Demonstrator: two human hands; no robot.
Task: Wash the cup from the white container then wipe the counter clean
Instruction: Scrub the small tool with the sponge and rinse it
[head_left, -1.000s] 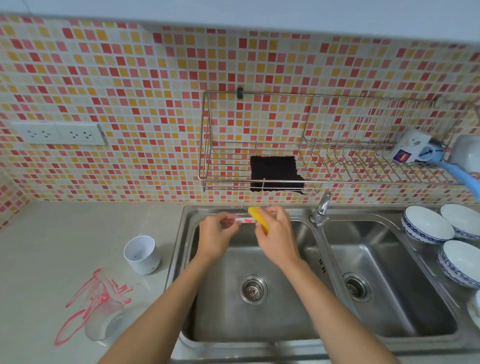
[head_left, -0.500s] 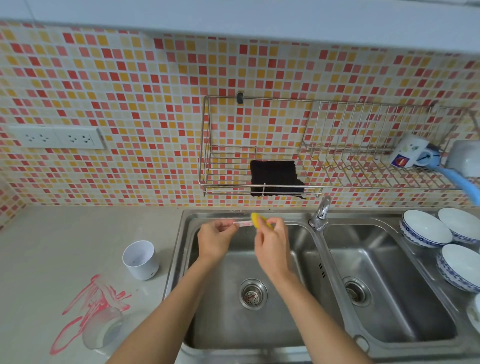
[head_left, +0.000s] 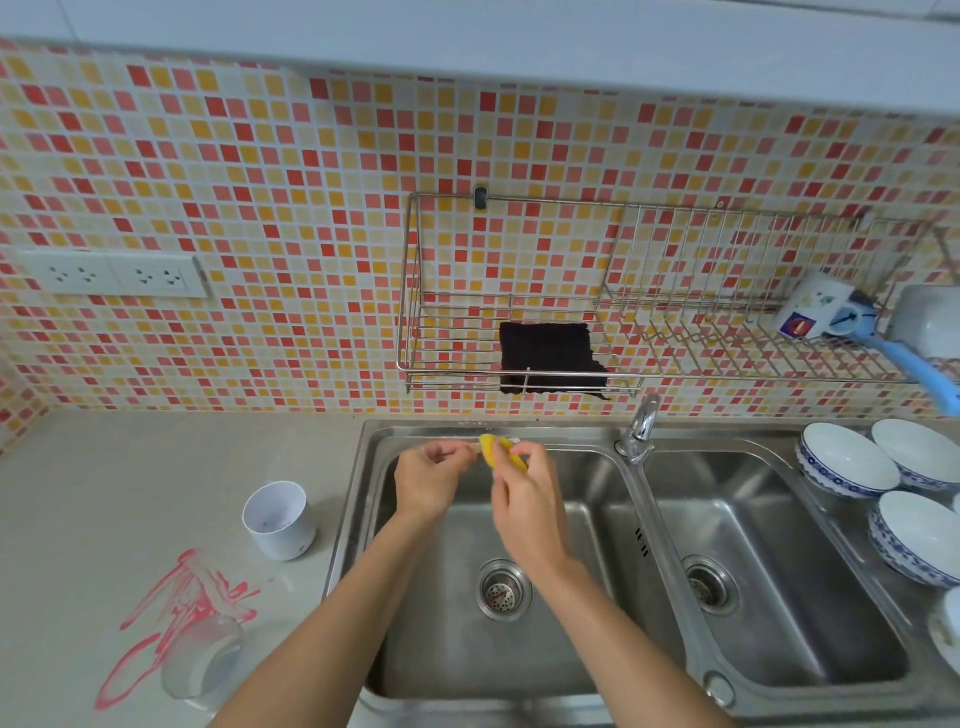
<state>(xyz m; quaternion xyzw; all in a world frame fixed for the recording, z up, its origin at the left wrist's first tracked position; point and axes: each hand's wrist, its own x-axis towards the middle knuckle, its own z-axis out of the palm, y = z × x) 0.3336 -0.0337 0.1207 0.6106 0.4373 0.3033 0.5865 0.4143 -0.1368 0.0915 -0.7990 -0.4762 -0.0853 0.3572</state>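
Note:
Both my hands are over the back of the left sink basin (head_left: 587, 499). My right hand (head_left: 524, 499) is closed on a yellow sponge (head_left: 493, 449) and presses it against a small pale item pinched in my left hand (head_left: 426, 475); that item is almost fully hidden by my fingers. A white container (head_left: 280, 519) stands upright on the counter left of the sink. Further forward, a clear cup (head_left: 200, 660) lies on its side in a smeared red stain (head_left: 156, 623) on the counter (head_left: 130, 467).
A black cloth (head_left: 550, 358) hangs in the wire rack (head_left: 415, 312) above the sink. The faucet (head_left: 641, 426) stands between the two basins. Several blue-rimmed bowls (head_left: 847, 462) sit at the right, with a mug (head_left: 815, 306) and a blue-handled brush (head_left: 919, 369) on the rack.
My hands stay together at the back of the left basin, the right hand shifting the sponge slightly against the held item. The view has tilted a little.

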